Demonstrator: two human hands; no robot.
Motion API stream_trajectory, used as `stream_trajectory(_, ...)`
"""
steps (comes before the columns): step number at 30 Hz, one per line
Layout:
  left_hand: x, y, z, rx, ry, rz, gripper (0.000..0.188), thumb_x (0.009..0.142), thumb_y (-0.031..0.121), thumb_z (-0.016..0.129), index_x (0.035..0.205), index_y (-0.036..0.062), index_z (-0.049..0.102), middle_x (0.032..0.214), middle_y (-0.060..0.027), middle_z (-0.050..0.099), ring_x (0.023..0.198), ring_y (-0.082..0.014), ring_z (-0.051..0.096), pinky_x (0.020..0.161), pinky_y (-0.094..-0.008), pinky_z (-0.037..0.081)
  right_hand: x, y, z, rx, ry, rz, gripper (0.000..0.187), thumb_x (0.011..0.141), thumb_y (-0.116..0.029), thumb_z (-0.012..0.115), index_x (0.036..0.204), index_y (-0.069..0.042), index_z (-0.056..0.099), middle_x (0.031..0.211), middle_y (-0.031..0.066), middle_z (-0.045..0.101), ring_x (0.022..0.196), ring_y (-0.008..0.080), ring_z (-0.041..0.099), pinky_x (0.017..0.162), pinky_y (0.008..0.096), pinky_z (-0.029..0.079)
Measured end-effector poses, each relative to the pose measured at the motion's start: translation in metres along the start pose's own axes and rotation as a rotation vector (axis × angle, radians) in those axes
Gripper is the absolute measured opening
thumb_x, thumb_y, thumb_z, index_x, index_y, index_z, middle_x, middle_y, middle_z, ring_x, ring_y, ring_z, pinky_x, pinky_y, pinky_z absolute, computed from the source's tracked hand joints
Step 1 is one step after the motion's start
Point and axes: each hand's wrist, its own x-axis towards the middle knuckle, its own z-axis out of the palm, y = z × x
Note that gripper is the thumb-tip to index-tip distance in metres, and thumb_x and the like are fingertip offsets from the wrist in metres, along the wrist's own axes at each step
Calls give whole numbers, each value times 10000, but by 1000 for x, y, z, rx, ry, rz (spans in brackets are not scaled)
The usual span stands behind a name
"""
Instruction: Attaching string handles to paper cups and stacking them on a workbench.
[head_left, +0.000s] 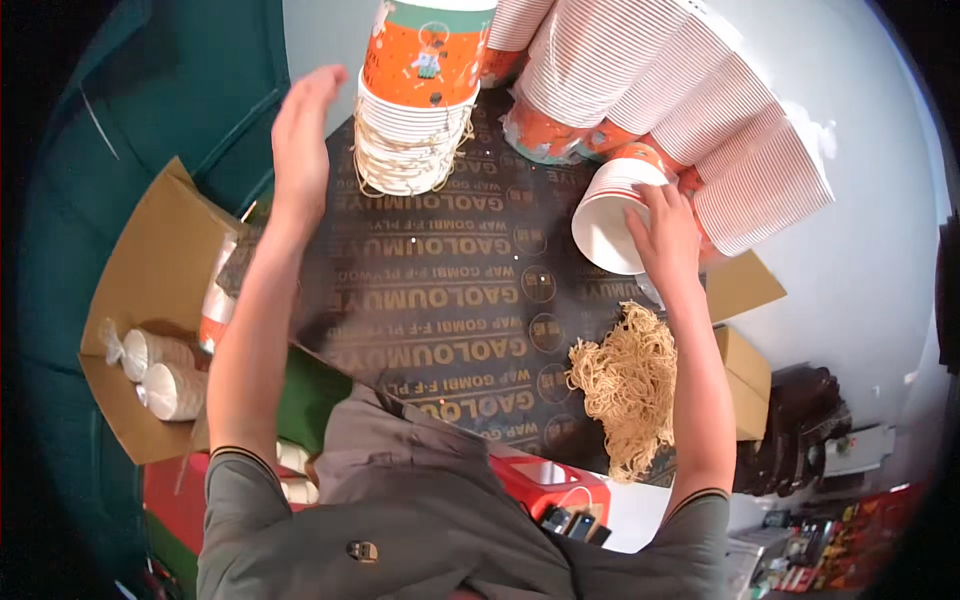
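At the far left of the dark board stands a stack of paper cups (422, 60), orange and green above, with pale strings hanging around the white rims below. My left hand (303, 150) is raised just left of that stack, fingers stretched out and holding nothing. On the right, a short stack of white paper cups (606, 228) lies tilted on its side with its mouth toward me. My right hand (665, 225) grips its rim, thumb at the opening and fingers over the outside. Nearer to me, beside my right forearm, lies a heap of tan strings (632, 385).
Tall nested stacks of paper cups (650, 80), some in clear plastic, line the far right of the printed dark board (430, 290). An open cardboard box (150, 270) with wrapped cups is at left. Another cardboard box (742, 380) stands at right. A red stool (540, 485) shows below the board.
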Motion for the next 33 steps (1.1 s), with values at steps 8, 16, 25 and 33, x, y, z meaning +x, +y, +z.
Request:
stream_trajectory(8, -166, 30, 5, -17, -262, -367, 186, 1092, 94, 652, 1218, 8, 759, 1135, 14, 748, 1070, -64, 635, 969, -256, 498, -34, 28, 24, -275, 71, -25, 116, 996, -79, 676, 1110, -70, 653, 1051, 127, 648, 1009, 360, 651, 867, 481, 540)
stream_trajectory(16, -198, 60, 22, 69, -544, -333, 193, 1049, 63, 687, 1218, -3, 752, 1135, -64, 776, 1101, -152, 709, 995, -319, 548, -35, 6, -12, -216, 143, 63, 177, 999, -100, 663, 1167, -69, 615, 931, 155, 762, 890, 380, 758, 748, 529, 571)
stream_trajectory(25, -219, 97, 50, -25, -546, -226, 666, 1013, 156, 750, 1598, -22, 485, 1510, -196, 590, 1317, -298, 635, 1138, -427, 506, -59, -82, -69, 581, -274, 305, 262, 1053, -200, 661, 1182, 19, 727, 957, 278, 782, 896, 439, 773, 805, 519, 591)
stream_trajectory(33, -225, 81, 30, 173, -463, -126, 568, 1176, 325, 423, 1593, -52, 505, 1600, -226, 548, 1466, -353, 499, 1255, -454, 342, -88, -97, -32, 1284, -542, 555, 361, 1159, -339, 613, 1332, -53, 751, 1068, -22, 768, 956, 59, 700, 784, 283, 611)
